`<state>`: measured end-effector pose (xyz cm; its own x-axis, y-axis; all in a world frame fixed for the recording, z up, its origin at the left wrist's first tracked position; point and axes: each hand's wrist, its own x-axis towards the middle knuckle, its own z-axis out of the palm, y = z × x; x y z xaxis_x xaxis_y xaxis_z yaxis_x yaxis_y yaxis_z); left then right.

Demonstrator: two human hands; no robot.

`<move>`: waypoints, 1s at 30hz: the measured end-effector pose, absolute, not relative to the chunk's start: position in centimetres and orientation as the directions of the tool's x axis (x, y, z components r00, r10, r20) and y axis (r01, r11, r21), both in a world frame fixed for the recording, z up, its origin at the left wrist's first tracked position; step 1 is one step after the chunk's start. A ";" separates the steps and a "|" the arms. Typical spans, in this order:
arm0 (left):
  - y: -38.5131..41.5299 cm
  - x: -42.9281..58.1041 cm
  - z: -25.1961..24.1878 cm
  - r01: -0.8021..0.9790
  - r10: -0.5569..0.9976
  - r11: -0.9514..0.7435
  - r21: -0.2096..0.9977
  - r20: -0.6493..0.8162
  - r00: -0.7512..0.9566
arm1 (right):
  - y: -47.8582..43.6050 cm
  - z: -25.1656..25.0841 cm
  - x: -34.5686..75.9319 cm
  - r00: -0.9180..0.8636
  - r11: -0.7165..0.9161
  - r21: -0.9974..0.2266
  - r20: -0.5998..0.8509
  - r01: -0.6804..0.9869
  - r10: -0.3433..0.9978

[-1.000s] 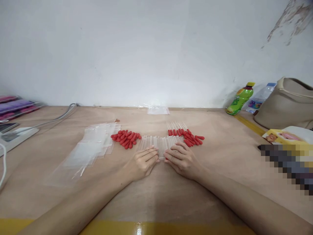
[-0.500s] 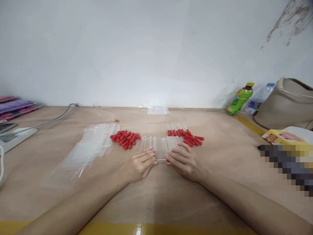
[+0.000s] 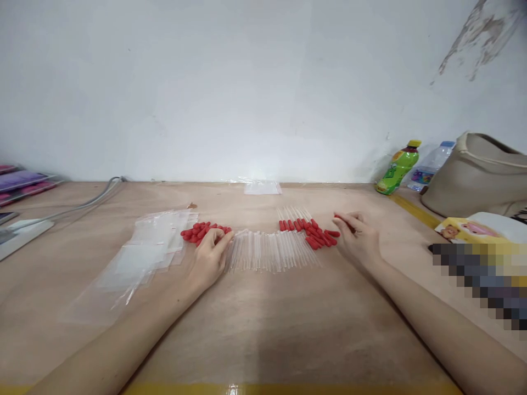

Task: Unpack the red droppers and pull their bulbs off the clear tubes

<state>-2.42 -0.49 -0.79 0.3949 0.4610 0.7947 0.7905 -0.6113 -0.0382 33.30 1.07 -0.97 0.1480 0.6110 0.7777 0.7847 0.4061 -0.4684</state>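
Observation:
A row of clear dropper tubes (image 3: pixel 272 251) lies side by side on the table in front of me. Left of the row is a pile of red rubber bulbs (image 3: pixel 200 231). My left hand (image 3: pixel 211 257) is between that pile and the tubes' left end, its fingers pinched together; what they hold, if anything, is hidden. On the right, my right hand (image 3: pixel 358 236) is raised slightly with a red rubber bulb (image 3: pixel 345 221) between its fingers. Beside it lies a second group of red bulbs (image 3: pixel 321 237). Behind the row, several thin tubes with red bulbs fitted (image 3: pixel 295 218) are lined up.
Clear plastic bags (image 3: pixel 150 247) lie overlapping at the left, and another bag (image 3: pixel 262 188) is by the wall. A green-labelled bottle (image 3: pixel 398 169), a clear bottle (image 3: pixel 432 167) and a beige bag (image 3: pixel 473 178) stand back right. A cable (image 3: pixel 88 204) crosses the far left.
Both hands have left the sides of the tube row. My left hand moved left to the bulb pile; my right hand moved right and away from me, carrying a red bulb.

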 end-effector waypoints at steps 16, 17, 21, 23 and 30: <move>-0.1 -1.0 -1.3 0.707 0.439 -0.703 -0.079 0.734 0.519 | 2.8 -2.0 35.3 0.239 0.147 -0.856 0.297 0.496 0.924; -0.2 -0.9 -1.3 0.701 0.441 -0.710 -0.069 0.733 0.518 | 2.6 -1.9 35.3 0.229 0.152 -0.861 0.293 0.486 0.928; -0.6 -0.6 -1.2 0.686 0.474 -0.727 -0.013 0.713 0.516 | 2.3 -1.9 35.6 0.155 0.202 -0.815 0.333 0.543 0.930; -0.9 -0.5 -1.1 0.678 0.490 -0.734 0.014 0.702 0.516 | 2.4 -2.0 35.7 0.100 0.243 -0.773 0.366 0.586 0.925; -1.7 -0.9 -0.1 0.664 0.545 -0.744 0.077 0.645 0.535 | 2.8 -2.3 35.8 0.184 0.263 -0.753 0.451 0.603 0.873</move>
<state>-0.92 -1.68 -0.12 0.5355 0.5447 0.6454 0.6639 -0.7438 0.0770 35.76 2.80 -2.28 0.1836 0.8733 0.4512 0.6029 0.2625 -0.7534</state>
